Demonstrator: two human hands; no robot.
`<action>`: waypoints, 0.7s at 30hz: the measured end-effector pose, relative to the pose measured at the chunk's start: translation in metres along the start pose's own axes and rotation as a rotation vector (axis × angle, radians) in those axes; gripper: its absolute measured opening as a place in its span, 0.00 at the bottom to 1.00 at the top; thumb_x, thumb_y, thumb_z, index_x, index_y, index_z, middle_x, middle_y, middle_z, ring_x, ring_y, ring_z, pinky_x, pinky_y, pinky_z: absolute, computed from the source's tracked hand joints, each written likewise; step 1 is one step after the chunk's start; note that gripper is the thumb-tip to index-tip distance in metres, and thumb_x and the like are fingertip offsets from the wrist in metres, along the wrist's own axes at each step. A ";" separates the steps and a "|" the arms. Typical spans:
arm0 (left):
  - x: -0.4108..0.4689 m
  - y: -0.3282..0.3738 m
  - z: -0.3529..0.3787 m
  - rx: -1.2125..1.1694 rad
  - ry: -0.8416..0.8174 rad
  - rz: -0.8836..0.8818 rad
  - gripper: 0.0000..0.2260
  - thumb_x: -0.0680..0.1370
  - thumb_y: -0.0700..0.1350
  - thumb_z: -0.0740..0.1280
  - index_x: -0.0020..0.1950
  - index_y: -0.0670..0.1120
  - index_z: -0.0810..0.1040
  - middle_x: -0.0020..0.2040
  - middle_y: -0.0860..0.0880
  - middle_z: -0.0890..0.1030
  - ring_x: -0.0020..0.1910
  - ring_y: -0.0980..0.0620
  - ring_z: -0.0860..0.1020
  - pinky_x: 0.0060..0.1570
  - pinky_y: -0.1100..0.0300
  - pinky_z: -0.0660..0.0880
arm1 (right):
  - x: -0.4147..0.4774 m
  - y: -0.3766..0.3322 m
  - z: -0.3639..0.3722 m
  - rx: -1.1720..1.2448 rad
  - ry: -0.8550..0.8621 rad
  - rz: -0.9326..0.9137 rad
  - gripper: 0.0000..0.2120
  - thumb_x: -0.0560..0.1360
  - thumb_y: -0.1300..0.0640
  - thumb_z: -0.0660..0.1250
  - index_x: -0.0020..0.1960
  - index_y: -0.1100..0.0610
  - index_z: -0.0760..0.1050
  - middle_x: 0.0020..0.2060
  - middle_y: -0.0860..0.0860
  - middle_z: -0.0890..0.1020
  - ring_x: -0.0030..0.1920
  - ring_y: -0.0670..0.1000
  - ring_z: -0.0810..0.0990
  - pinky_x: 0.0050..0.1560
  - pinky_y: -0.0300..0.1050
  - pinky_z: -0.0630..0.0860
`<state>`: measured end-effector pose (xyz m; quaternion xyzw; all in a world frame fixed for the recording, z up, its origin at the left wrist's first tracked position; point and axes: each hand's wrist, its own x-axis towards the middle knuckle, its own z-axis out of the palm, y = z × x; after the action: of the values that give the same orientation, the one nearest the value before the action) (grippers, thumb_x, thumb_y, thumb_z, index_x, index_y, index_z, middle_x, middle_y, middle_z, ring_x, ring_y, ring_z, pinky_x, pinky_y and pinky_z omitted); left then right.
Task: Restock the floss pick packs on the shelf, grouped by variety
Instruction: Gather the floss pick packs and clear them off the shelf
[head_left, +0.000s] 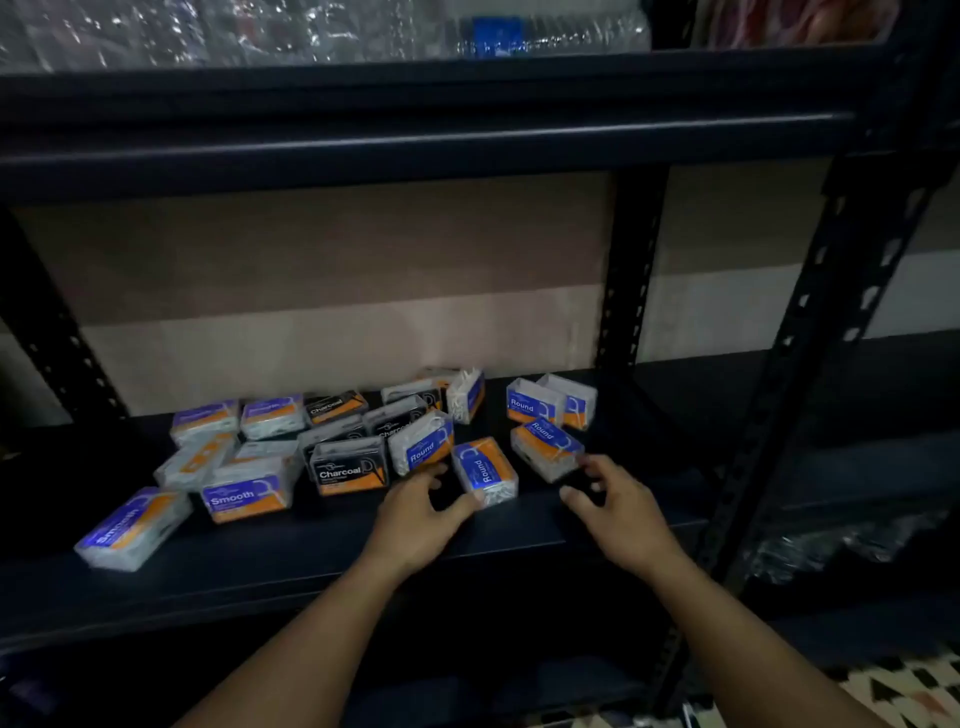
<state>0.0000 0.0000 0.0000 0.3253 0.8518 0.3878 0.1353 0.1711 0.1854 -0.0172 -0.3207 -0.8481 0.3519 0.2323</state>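
Several floss pick packs lie scattered on a dark shelf board (291, 551). Purple Smooth packs (244, 499) are at the left, black Charcoal packs (349, 466) in the middle, blue Round packs (535, 408) at the right. My left hand (423, 514) hovers with fingers apart over the shelf, its thumb touching a flat Round pack (485, 470) and its fingers near a tilted Round pack (422, 448). My right hand (618, 506) is spread just in front of another Round pack (548, 449), fingertips at its edge. Neither hand holds anything.
A black perforated upright (628, 291) stands behind the packs, and another (831, 322) at the front right. The upper shelf beam (415, 145) hangs above, with clear-wrapped goods (311, 31) on top. Patterned floor (883, 686) shows at the lower right.
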 end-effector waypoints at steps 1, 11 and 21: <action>0.003 0.002 0.003 -0.004 0.030 -0.004 0.32 0.71 0.68 0.69 0.70 0.52 0.73 0.65 0.52 0.78 0.64 0.51 0.75 0.65 0.52 0.70 | 0.005 0.000 0.002 0.033 0.042 0.017 0.21 0.74 0.46 0.69 0.65 0.48 0.72 0.57 0.50 0.78 0.54 0.47 0.77 0.52 0.41 0.72; 0.028 0.016 0.027 0.223 0.119 -0.078 0.32 0.64 0.78 0.62 0.61 0.62 0.74 0.67 0.53 0.72 0.71 0.46 0.64 0.65 0.43 0.60 | 0.057 -0.004 0.019 -0.003 0.042 0.139 0.32 0.69 0.32 0.64 0.70 0.42 0.66 0.63 0.50 0.74 0.62 0.55 0.74 0.59 0.51 0.74; 0.041 0.001 0.027 0.078 0.095 0.075 0.16 0.71 0.65 0.62 0.58 0.69 0.73 0.54 0.61 0.80 0.61 0.53 0.75 0.61 0.50 0.68 | 0.072 0.004 0.020 0.316 0.067 0.078 0.19 0.65 0.49 0.79 0.49 0.35 0.73 0.40 0.34 0.79 0.45 0.40 0.81 0.53 0.45 0.79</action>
<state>-0.0173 0.0423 -0.0162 0.3433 0.8588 0.3743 0.0673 0.1107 0.2300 -0.0212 -0.3245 -0.7608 0.4789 0.2943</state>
